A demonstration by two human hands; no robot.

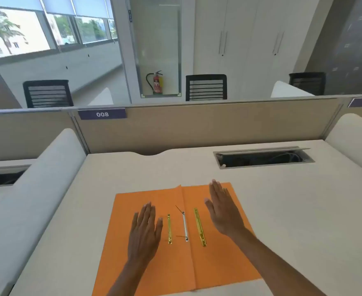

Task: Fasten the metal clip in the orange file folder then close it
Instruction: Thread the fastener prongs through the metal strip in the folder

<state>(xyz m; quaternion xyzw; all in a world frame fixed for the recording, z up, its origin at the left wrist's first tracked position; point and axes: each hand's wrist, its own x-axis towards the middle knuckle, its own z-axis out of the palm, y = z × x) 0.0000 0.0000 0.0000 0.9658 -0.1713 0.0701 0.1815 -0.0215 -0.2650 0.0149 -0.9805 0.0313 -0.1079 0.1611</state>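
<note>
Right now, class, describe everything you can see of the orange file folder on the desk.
The orange file folder lies open and flat on the pale desk, its centre crease running away from the viewer. It looks like thin card. Along the crease sits a white strip with two thin prongs sticking up, unfastened. Two loose gold metal bars lie beside it, a shorter one left and a longer one right. The left hand and right hand are spread open over the two leaves.

Two bare forearms enter from the lower edge, with no sleeve, watch or bracelet in sight. The left hand (pixel 144 230) and the right hand (pixel 224 209) are bare, without rings or gloves; fingers (pixel 215 189) are long and slim, with short nails.
</note>
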